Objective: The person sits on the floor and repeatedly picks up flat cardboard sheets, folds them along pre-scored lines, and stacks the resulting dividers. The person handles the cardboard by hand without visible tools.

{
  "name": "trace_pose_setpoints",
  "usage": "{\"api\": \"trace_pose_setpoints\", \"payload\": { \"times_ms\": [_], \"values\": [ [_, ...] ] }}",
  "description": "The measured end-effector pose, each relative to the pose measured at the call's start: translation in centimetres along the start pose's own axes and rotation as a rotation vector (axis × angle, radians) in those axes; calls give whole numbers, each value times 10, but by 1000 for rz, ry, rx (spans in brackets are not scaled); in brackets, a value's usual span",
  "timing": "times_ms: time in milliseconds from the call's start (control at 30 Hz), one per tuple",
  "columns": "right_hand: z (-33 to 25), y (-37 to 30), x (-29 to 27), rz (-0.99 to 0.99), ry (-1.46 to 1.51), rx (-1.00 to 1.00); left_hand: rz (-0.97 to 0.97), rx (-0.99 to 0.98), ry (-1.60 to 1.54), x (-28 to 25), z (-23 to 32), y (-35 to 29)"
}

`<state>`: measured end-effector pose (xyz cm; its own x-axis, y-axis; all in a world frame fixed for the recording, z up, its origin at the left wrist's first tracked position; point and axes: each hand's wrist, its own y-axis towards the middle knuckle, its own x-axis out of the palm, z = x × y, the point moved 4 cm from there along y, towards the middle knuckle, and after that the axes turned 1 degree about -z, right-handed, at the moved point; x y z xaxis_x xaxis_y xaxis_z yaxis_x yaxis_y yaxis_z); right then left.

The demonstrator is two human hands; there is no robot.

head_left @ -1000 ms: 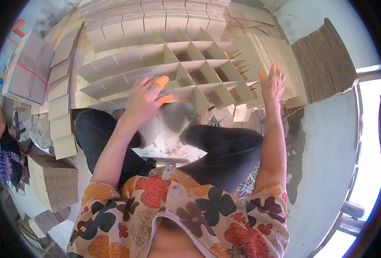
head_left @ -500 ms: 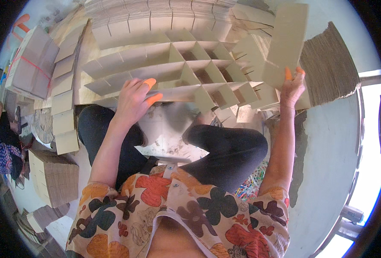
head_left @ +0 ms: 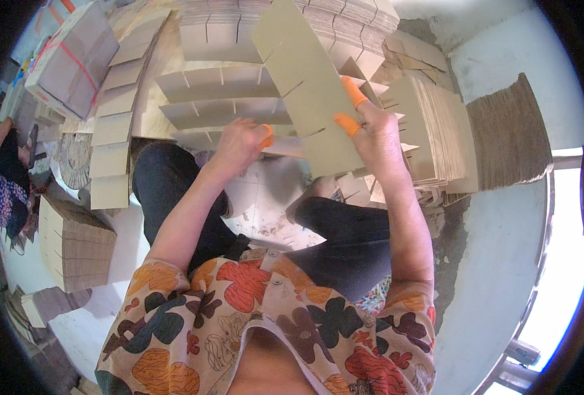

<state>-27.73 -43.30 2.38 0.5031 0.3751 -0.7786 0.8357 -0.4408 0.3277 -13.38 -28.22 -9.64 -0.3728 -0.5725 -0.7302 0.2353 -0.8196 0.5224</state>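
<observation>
A long slotted cardboard strip (head_left: 305, 92) slants through the middle of the view. My right hand (head_left: 374, 128) grips its right edge, orange finger covers on the thumb and a finger. Beneath it stand several upright slotted strips (head_left: 216, 113) in rows, crossed by other pieces into a divider grid that is now mostly hidden. My left hand (head_left: 242, 145), with an orange cover showing, is closed at the nearest row. What its fingers pinch, if anything, is hidden.
Slotted cardboard stacks (head_left: 216, 39) fill the back, and another stack (head_left: 430, 131) stands right of the grid. A darker cardboard pile (head_left: 512, 131) lies farther right. Cardboard pieces (head_left: 111, 141) run down the left, beside a strapped box (head_left: 75, 59). Another person (head_left: 5, 174) sits far left.
My right hand has brought the strip from the stack at the right, leftward over the grid. My left hand's fingers, apart before, have drawn together. The view has shifted slightly.
</observation>
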Motion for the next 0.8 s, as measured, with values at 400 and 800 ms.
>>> {"api": "trace_pose_setpoints", "payload": {
  "times_ms": [400,800],
  "values": [
    [-7,12,20,-97,-120,34,-43,-19,28,5,-4,3],
    [-7,14,21,-165,-164,84,4,-30,27,7,-3,6]
  ]
}}
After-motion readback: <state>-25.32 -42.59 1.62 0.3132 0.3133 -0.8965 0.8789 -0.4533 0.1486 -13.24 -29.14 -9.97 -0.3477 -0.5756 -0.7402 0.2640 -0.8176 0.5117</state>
